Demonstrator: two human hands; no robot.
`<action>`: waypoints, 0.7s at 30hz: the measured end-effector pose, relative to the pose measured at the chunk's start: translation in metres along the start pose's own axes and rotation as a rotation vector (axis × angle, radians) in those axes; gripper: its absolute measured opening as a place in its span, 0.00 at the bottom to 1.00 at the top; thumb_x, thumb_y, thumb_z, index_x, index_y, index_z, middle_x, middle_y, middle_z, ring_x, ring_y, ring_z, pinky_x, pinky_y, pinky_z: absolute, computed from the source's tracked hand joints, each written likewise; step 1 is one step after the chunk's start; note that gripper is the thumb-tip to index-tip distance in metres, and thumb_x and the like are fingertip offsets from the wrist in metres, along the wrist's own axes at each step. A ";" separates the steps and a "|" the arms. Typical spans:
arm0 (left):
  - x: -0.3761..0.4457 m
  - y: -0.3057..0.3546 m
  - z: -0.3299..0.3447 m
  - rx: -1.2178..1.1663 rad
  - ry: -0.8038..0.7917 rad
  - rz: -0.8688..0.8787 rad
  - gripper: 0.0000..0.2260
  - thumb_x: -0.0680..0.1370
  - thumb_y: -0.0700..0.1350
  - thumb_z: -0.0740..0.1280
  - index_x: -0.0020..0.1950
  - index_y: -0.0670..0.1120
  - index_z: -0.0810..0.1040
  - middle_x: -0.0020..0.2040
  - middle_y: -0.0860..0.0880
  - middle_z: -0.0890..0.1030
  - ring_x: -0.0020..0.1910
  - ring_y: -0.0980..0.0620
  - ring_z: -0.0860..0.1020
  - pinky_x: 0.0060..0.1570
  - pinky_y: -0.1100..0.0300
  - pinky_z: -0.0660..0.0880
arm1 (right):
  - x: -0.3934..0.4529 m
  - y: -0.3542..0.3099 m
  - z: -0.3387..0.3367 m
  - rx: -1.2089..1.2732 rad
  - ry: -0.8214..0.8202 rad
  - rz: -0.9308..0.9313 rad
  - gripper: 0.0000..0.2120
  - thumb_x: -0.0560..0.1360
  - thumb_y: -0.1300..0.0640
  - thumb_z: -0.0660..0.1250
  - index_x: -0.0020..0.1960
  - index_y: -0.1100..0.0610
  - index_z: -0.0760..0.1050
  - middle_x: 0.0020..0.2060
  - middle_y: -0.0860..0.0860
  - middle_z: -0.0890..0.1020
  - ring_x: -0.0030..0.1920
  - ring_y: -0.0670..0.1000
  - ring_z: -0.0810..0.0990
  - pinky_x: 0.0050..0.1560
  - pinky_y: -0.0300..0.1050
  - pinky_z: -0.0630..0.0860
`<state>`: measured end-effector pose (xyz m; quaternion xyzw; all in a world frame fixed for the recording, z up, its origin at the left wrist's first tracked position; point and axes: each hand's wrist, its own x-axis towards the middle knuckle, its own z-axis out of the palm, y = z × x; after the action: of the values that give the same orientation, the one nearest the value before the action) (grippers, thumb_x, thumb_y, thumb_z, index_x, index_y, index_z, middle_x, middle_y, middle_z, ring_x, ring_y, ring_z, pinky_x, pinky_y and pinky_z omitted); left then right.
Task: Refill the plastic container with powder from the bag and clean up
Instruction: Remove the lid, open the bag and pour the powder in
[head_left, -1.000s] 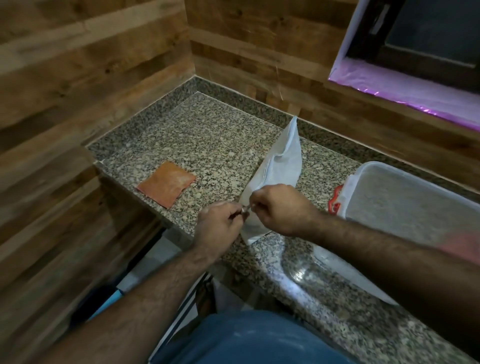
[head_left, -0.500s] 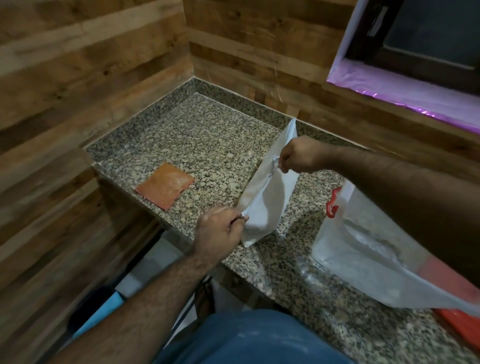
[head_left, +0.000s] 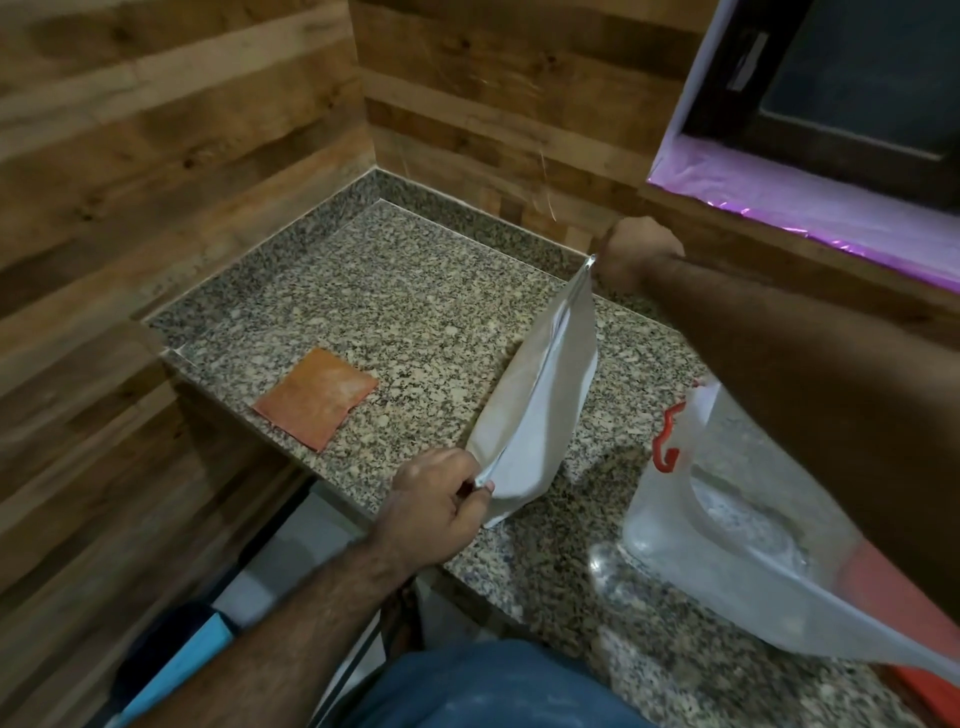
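A white bag (head_left: 535, 405) stands on the granite counter (head_left: 405, 312), its top edge running from near to far. My left hand (head_left: 436, 504) pinches the near end of that top edge. My right hand (head_left: 639, 249) is closed at the far top corner of the bag, fingers hidden behind the wrist. To the right stands the clear plastic container (head_left: 727, 530) with a red clip (head_left: 665, 441) on its rim and some white powder inside; my right forearm crosses above it.
An orange cloth (head_left: 317, 397) lies flat near the counter's left front edge. Wooden walls close the corner at left and back. A window ledge covered in pink film (head_left: 810, 208) sits at upper right. The counter's front edge runs just below my left hand.
My right hand has slid from beside my left hand along the bag's top edge to its far corner. My left hand has kept its pinch on the near end.
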<state>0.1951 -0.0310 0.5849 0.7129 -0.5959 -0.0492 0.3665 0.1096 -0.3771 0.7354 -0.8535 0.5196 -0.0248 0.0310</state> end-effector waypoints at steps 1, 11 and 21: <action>0.001 -0.001 0.000 -0.005 -0.025 0.004 0.11 0.76 0.48 0.69 0.39 0.52 0.68 0.35 0.57 0.67 0.33 0.54 0.67 0.35 0.68 0.57 | 0.001 0.000 0.001 0.020 0.025 0.056 0.09 0.80 0.57 0.69 0.55 0.61 0.84 0.47 0.56 0.82 0.44 0.58 0.81 0.42 0.47 0.75; 0.019 -0.012 -0.007 -0.111 -0.100 -0.072 0.20 0.76 0.62 0.71 0.34 0.50 0.72 0.31 0.58 0.72 0.30 0.58 0.71 0.30 0.64 0.63 | -0.015 -0.010 0.027 0.231 0.130 0.239 0.41 0.78 0.30 0.67 0.74 0.62 0.66 0.68 0.61 0.76 0.66 0.64 0.79 0.57 0.54 0.78; 0.108 0.017 -0.016 -0.102 -0.435 -0.531 0.25 0.73 0.69 0.76 0.34 0.51 0.76 0.30 0.52 0.81 0.27 0.55 0.76 0.28 0.65 0.71 | -0.016 -0.028 0.037 0.048 -0.171 0.166 0.33 0.77 0.32 0.68 0.64 0.60 0.82 0.60 0.57 0.85 0.57 0.59 0.85 0.48 0.47 0.78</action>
<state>0.2201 -0.1194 0.6461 0.7968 -0.4504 -0.3232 0.2403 0.1295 -0.3495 0.7002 -0.8057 0.5830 0.0381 0.0976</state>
